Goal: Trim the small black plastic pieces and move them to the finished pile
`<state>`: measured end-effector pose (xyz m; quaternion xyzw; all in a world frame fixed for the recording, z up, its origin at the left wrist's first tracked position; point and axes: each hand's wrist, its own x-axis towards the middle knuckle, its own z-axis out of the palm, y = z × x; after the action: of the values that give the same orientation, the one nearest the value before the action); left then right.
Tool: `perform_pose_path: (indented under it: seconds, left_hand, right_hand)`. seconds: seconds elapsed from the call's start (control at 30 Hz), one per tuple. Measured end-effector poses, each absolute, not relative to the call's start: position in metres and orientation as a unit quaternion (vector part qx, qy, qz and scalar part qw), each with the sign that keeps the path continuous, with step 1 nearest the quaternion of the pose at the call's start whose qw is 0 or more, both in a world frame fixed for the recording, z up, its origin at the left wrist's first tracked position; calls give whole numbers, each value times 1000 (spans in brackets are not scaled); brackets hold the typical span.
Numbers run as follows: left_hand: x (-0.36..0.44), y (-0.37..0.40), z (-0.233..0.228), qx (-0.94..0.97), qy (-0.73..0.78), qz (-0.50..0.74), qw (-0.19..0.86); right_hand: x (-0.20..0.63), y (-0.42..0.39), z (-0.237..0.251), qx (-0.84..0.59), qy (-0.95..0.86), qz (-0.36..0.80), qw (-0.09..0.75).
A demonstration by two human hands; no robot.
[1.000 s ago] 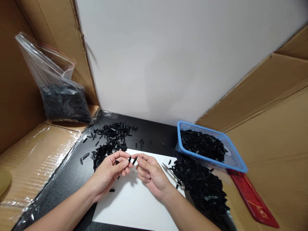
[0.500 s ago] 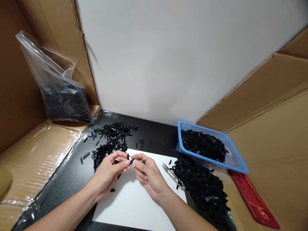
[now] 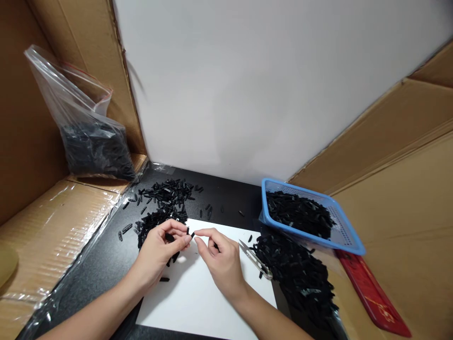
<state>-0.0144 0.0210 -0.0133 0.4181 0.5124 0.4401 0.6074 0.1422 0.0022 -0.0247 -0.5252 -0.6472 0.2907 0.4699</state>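
Where the head view looks down on the white sheet (image 3: 198, 302), left hand (image 3: 161, 250) curled over it, thumb and forefinger pinching 1 small black piece (image 3: 192, 234) at the tips, more black bits seemingly tucked in the palm (hard to tell how many). Held up off the paper, probably for a close look against the white. Right hand (image 3: 221, 262) just beside, fingers loosely bent, forefinger and thumb near the piece but apart from it, gripping nothing visible. Right of that hand, metal snips (image 3: 255, 259) lying on the sheet's edge, within easy reach. Beyond the snips, a loose black heap (image 3: 297, 274), then a blue basket (image 3: 345, 233) holding more. Past the left hand, a scattered pile (image 3: 161, 203). Far to its left, a clear bag (image 3: 88, 141) on cardboard. Nothing between the 2 hands.
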Motion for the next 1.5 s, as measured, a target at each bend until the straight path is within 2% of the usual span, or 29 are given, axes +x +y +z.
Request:
perform_pose_path:
  seconds: [0.13,0.4,0.7,0.93,1.07,1.23,1.37,1.5]
  left_hand:
    - [-15,20,-17,458,520,441,571]
    - [-13,14,-14,561,527,425,476]
    - [-15,12,-17,641,513,399,409]
    - [-12,18,-15,537,521,416,517]
    - [-13,20,-14,456,513,431,586]
    - [-11,19,-8,411,514,437,613]
    - [-10,19,-6,396,499,426,643]
    - [-9,18,-4,339,484,419,689]
  right_hand:
    - [140,2,-28,-516,-678,235,468]
    - [140,3,-27,-519,-683,226,461]
    - [141,4,-20,-548,-650,315,422]
    - [139,6,-23,-566,-616,310,452]
    - [143,12,-27,-570,-516,408,493]
    - [141,14,-33,-479,-364,597,530]
    - [136,10,-30,-436,-348,665,497]
    - [138,12,-24,-378,-264,711,530]
